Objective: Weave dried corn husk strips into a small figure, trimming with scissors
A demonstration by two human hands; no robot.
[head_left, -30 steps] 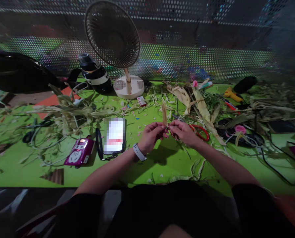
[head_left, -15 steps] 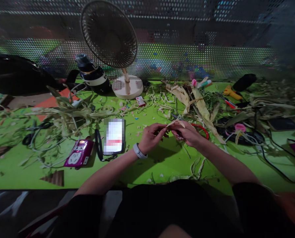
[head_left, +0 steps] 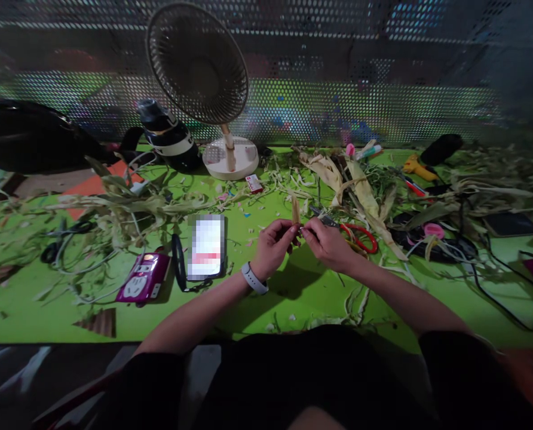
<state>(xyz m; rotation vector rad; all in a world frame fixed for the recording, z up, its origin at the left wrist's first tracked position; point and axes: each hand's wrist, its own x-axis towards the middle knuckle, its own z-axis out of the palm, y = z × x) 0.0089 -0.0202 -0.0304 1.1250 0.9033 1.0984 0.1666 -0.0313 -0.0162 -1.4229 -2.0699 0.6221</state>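
Observation:
My left hand [head_left: 275, 246], with a pale band on the wrist, pinches a narrow strip of dried corn husk [head_left: 296, 210] that stands up from the fingertips. Close beside it, my right hand [head_left: 327, 243] is closed in a pinch at the strip's lower end, where the fingertips of both hands nearly meet. Fingers hide the strip's base. Just right of my right hand lies a tool with red loop handles [head_left: 365, 240], partly covered by the hand. Behind it, larger dried corn husks [head_left: 365, 190] lie in a heap.
A phone [head_left: 206, 246] and a purple power socket [head_left: 144, 278] lie on the left. At the back are a fan [head_left: 230, 158] and a dark bottle [head_left: 172, 143]. A yellow glue gun [head_left: 419, 168], cables and husk scraps cover the right side. A perforated metal panel [head_left: 293, 107] borders the green table.
The husk strip has turned from lying flat across both hands to standing upright. My right hand has shifted slightly left and down, uncovering more of the red-handled tool.

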